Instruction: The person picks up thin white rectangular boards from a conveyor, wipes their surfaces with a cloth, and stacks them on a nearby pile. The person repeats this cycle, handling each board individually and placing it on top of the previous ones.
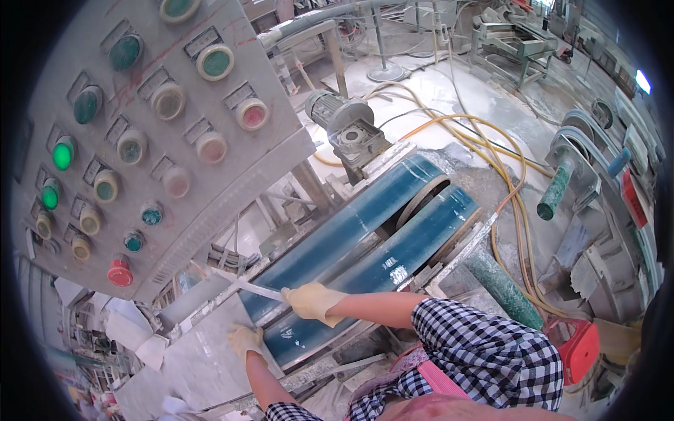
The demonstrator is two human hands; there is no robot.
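Note:
My right hand (314, 302), in a pale yellow glove, is closed round the near end of a long, flat, whitish strip (251, 287). The strip tapers away to the left, over the end of two blue conveyor belts (335, 219). In a matching glove, my left hand (246, 339) rests at the edge of a flat grey plate (200, 351) that adjoins the belts. Its fingers look extended, with nothing visible in them. Whether the strip touches the belt or the plate cannot be made out.
A grey control panel (158, 203) with several round buttons and a red knob (120, 271) stands left. Behind the belts sits a motor (344, 119). Yellow hoses (502, 165) cross the white-dusted floor at right. A red stool (577, 347) and green roller (502, 291) are near my right arm.

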